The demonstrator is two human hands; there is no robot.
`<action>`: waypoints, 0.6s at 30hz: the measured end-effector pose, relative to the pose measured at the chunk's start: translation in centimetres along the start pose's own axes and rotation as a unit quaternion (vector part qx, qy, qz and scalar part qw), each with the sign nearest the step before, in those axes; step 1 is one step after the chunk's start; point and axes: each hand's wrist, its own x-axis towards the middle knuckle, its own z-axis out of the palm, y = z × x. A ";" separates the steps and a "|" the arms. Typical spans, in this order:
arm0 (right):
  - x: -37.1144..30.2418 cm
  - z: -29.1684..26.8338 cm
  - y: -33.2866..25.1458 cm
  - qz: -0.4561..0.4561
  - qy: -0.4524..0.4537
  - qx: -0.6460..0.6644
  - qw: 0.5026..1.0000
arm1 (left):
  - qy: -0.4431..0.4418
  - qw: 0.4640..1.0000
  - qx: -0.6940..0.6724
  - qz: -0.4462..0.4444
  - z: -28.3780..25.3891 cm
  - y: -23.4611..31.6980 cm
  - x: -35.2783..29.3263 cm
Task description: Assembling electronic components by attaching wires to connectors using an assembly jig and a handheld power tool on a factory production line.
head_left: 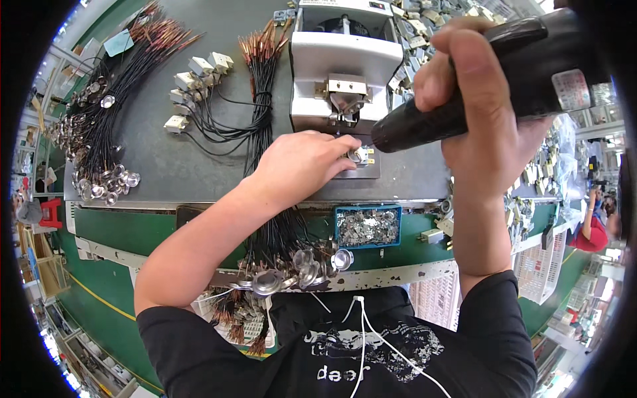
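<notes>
The left hand [302, 162] is reaching across the bench [159, 166], its thumb and forefinger pinching the left side of a small part [361, 156] with a round silver piece and brassy tabs. That part is lying on a flat metal plate [368, 172], just in front of a white and grey machine [345, 60]. The right hand [488, 119] is gripping a black power tool [424, 123], its fingers wrapping round the body and the narrow end pointing left toward the part; whether that end is touching it, I cannot tell.

Left of the machine, a bundle of black wires [263, 109] with copper-coloured ends is lying on the bench, with pale blocks [186, 83] beside it. Farther left, another wire bundle [126, 79] is ending in silver caps [106, 182]. Near the person's body, a blue tray [368, 247] is holding small metal pieces [367, 227]. More blocks [541, 159] are piling up on the right.
</notes>
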 end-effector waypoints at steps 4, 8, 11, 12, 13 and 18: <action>-0.5 0.7 -2.6 0.142 0.132 -0.077 0.978 | -0.008 1.000 0.002 0.006 -0.2 0.1 0.4; -0.4 1.3 -2.0 0.112 0.160 -0.118 0.974 | -0.030 0.999 0.008 -0.007 -0.4 0.2 0.3; -0.8 -0.3 -0.6 0.002 0.033 -0.011 0.999 | -0.048 0.999 0.009 -0.014 -0.9 0.7 0.6; -1.0 -0.2 -0.6 0.005 0.023 -0.005 1.000 | -0.048 0.999 0.009 -0.016 -0.9 0.8 0.6; -1.1 -0.2 -0.6 0.008 0.014 0.000 1.000 | -0.041 0.999 0.002 -0.013 -0.8 1.0 0.7; -1.4 1.8 -2.5 0.077 0.063 -0.075 0.992 | -0.032 0.999 0.039 0.009 -0.9 0.9 0.6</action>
